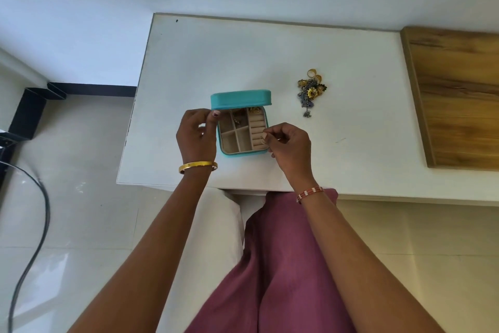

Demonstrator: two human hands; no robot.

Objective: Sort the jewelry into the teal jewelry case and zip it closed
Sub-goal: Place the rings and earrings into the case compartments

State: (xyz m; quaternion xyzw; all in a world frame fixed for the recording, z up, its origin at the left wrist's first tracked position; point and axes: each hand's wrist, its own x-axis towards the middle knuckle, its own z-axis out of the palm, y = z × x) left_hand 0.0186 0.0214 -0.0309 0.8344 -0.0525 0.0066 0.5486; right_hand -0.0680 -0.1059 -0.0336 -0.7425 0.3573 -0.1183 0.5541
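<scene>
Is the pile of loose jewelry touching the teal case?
Apart. The head view shows bare white table between the jewelry pile and the teal case, which sits to its left.

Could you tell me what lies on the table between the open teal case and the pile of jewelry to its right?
Nothing: in the head view, only bare white table separates the case from the pile of jewelry. The right hand sits nearer, below that stretch.
</scene>
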